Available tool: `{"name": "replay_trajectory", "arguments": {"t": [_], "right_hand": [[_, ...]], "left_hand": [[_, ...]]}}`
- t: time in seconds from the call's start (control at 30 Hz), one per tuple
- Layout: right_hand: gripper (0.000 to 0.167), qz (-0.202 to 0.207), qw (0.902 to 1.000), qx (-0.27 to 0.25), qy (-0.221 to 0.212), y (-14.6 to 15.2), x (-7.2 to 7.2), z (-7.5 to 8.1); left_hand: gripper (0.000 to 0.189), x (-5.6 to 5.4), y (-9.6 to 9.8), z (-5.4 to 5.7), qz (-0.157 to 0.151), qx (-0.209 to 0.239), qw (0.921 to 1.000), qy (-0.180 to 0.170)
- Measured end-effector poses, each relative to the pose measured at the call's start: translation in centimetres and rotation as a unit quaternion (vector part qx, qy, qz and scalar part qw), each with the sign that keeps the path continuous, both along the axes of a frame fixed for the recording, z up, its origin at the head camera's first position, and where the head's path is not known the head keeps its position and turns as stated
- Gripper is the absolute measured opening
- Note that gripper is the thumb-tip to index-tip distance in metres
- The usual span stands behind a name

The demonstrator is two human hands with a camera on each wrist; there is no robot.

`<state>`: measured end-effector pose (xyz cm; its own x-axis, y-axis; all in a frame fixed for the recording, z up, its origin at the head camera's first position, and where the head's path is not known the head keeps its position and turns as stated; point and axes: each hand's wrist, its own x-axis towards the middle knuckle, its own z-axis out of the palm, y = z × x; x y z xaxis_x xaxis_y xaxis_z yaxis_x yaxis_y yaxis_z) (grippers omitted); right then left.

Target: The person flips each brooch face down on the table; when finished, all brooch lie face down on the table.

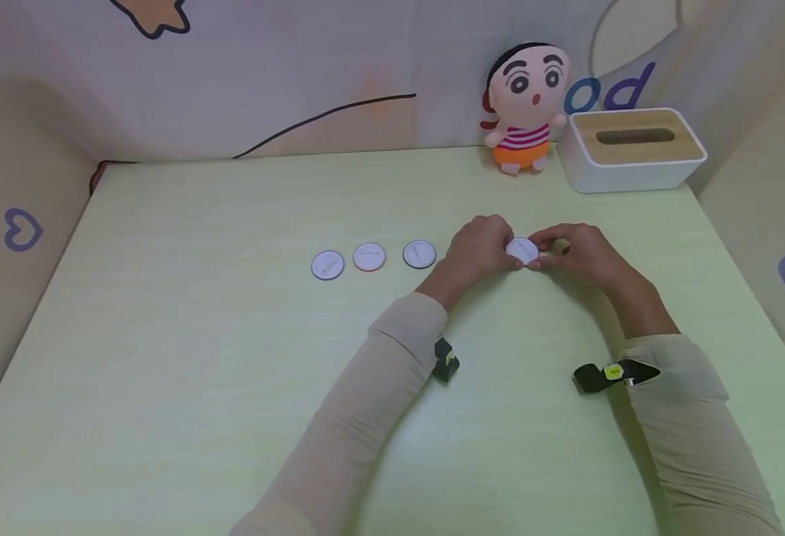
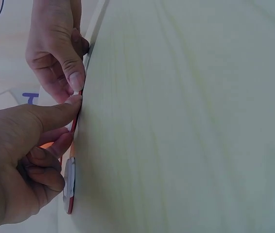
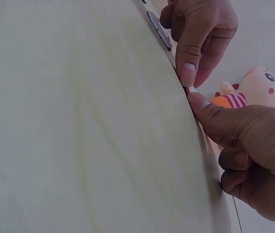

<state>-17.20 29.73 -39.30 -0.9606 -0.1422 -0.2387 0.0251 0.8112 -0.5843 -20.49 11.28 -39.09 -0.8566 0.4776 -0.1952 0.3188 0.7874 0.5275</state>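
Note:
My left hand (image 1: 480,249) and right hand (image 1: 583,257) meet at a white round disc (image 1: 522,251) with a thin dark mark on its face. Thumb and fingers of each hand pinch it from opposite sides, low over the table. In the left wrist view its red edge (image 2: 76,119) shows between the fingertips; much of the disc is hidden there. Left of my hands lie three similar white discs: one near my left wrist (image 1: 419,254), a red-rimmed one (image 1: 369,257) and a dark-rimmed one (image 1: 328,265) furthest left.
The pale table (image 1: 198,357) is bounded by printed cloth walls. A plush doll (image 1: 523,112) sits at the back edge beyond my hands, beside a white tissue box (image 1: 627,175) with a wooden lid. Each sleeve bears a black wrist strap (image 1: 596,378).

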Motion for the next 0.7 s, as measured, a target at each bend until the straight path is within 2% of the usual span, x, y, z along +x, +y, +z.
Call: {"name": "replay_trajectory", "arguments": {"t": [0.43,0.6,0.7], "right_hand": [[0.05,0.005,1.0,0.003,0.005,-0.1,0.4,0.3],[0.053,-0.005,1.0,-0.003,0.005,0.4,0.8,0.3],[0.053,-0.012,0.9999,0.003,0.004,0.8,1.2,0.3]], "left_hand": [[0.03,0.2,-0.6,-0.3,-0.001,0.022,0.9997,0.003],[0.038,0.5,-1.4,-0.3,0.004,0.016,0.9998,0.005],[0.037,0.8,-2.0,-0.4,0.006,0.029,0.9995,0.008]]}}
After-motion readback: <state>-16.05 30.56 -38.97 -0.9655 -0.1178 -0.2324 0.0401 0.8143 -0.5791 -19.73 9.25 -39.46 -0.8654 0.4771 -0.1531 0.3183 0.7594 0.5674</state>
